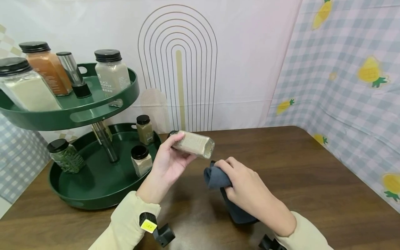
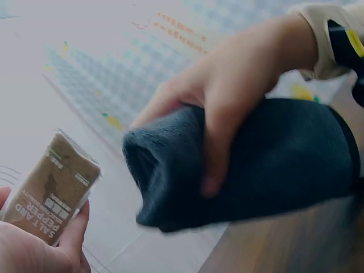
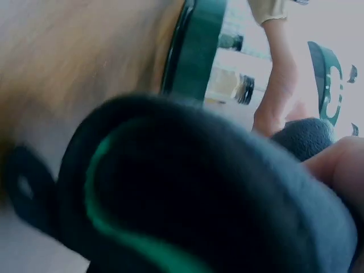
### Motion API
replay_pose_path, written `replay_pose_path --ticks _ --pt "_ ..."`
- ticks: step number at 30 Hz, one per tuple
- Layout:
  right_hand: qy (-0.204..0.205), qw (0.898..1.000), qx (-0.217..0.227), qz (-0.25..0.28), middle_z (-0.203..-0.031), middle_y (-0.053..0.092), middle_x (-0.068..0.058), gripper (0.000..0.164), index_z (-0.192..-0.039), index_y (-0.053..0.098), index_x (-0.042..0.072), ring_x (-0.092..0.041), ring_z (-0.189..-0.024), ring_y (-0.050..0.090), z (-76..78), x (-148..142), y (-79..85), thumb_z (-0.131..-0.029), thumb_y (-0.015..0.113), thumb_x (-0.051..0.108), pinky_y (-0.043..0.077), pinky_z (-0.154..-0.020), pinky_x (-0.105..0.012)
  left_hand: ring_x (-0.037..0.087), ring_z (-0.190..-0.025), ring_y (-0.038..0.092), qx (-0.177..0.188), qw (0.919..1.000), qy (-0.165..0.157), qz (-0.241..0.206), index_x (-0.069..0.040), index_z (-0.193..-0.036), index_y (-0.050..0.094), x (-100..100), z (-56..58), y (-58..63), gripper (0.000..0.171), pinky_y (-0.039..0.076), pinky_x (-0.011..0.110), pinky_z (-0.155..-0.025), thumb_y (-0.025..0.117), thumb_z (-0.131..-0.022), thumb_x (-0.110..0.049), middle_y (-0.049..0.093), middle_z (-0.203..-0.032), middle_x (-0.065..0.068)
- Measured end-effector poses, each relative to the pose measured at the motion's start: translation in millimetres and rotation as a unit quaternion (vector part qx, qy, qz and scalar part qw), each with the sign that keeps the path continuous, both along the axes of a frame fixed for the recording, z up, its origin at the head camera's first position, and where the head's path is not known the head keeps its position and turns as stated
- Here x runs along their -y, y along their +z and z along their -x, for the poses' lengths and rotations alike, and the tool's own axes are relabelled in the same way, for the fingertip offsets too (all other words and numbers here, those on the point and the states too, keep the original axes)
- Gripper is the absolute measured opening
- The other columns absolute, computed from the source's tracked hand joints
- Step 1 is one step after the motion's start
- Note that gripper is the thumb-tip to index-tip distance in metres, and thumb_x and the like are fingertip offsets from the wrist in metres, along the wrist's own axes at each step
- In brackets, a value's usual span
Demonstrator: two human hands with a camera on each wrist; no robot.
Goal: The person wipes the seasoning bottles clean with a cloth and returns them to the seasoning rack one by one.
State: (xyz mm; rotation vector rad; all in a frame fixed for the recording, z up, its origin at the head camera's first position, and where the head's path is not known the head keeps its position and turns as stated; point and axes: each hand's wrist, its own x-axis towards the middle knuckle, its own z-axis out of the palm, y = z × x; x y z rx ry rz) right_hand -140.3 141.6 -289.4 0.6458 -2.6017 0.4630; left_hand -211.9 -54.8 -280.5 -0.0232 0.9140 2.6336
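My left hand (image 1: pixel 170 161) holds a clear spice jar (image 1: pixel 195 144) tipped on its side, its base turned to the right and its black lid to the left. "Salt and pepper" can be read on the jar (image 2: pixel 54 182) in the left wrist view; its contents are brownish. Just right of the jar, my right hand (image 1: pixel 247 182) grips a dark blue-grey cloth (image 1: pixel 216 176), bunched at the top and hanging down. A gap separates cloth and jar. In the right wrist view the cloth (image 3: pixel 199 187) fills the foreground and hides the jar.
At left stands a green two-tier rack; its upper tray (image 1: pixel 59 119) carries several items, including a black pepper jar (image 1: pixel 110 74) and a silver-black cylinder (image 1: pixel 73 73). On the lower tray (image 1: pixel 93 191) are a green herb jar (image 1: pixel 67 156) and two small jars. Fabric hangs behind the wooden table (image 1: pixel 312 194).
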Motion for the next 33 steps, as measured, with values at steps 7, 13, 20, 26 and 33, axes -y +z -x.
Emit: replay_pose_path --ticks 7,13,20,26,33 --pt "-0.007 0.987 -0.064 0.145 -0.105 0.058 -0.002 0.046 -0.114 0.055 0.012 -0.018 -0.093 0.059 -0.4 -13.2 15.7 -0.073 0.065 -0.007 0.049 -0.08 -0.04 0.02 -0.101 0.047 0.01 0.9997 0.002 0.024 -0.013 -0.115 0.038 -1.7 0.5 -3.1 0.026 0.052 0.032 -0.078 0.046 -0.091 -0.015 0.04 -0.115 0.009" --pt "0.053 0.981 -0.085 0.168 -0.109 0.057 0.0 0.047 -0.115 0.054 0.011 -0.012 -0.098 0.056 -2.9 -11.3 18.7 -0.074 0.065 -0.008 0.048 -0.083 -0.033 0.021 -0.096 0.049 -0.013 0.9971 -0.011 0.074 -0.014 -0.111 0.043 -9.6 -4.0 -6.1 0.022 0.052 0.033 -0.077 0.047 -0.089 -0.012 0.044 -0.108 0.01" --pt "0.058 0.987 -0.073 0.135 -0.105 0.053 0.004 0.045 -0.112 0.053 0.015 -0.007 -0.094 0.055 -4.7 -5.8 14.5 -0.075 0.063 -0.008 0.051 -0.079 -0.031 0.019 -0.095 0.047 -0.003 0.9981 -0.002 0.061 -0.014 -0.11 0.043 -10.6 -4.3 -5.5 0.022 0.052 0.031 -0.076 0.048 -0.088 -0.013 0.043 -0.107 0.008" --pt "0.048 0.992 -0.056 0.101 -0.101 0.051 0.002 0.046 -0.111 0.054 0.014 -0.009 -0.087 0.057 -1.9 -1.9 7.1 -0.071 0.062 -0.009 0.051 -0.074 -0.031 0.02 -0.099 0.044 0.009 0.9993 -0.006 0.035 -0.013 -0.115 0.038 -7.5 -0.8 -4.5 0.026 0.051 0.031 -0.078 0.047 -0.091 -0.016 0.039 -0.113 0.009" --pt "0.033 0.999 -0.033 -0.005 -0.095 0.055 0.003 0.046 -0.107 0.059 0.017 -0.01 -0.077 0.058 0.6 -3.5 1.4 -0.068 0.065 -0.006 0.05 -0.063 -0.031 0.018 -0.096 0.05 0.02 0.9993 0.001 0.03 -0.011 -0.114 0.04 -3.5 1.7 -5.7 0.025 0.053 0.032 -0.076 0.048 -0.092 -0.02 0.041 -0.114 0.008"
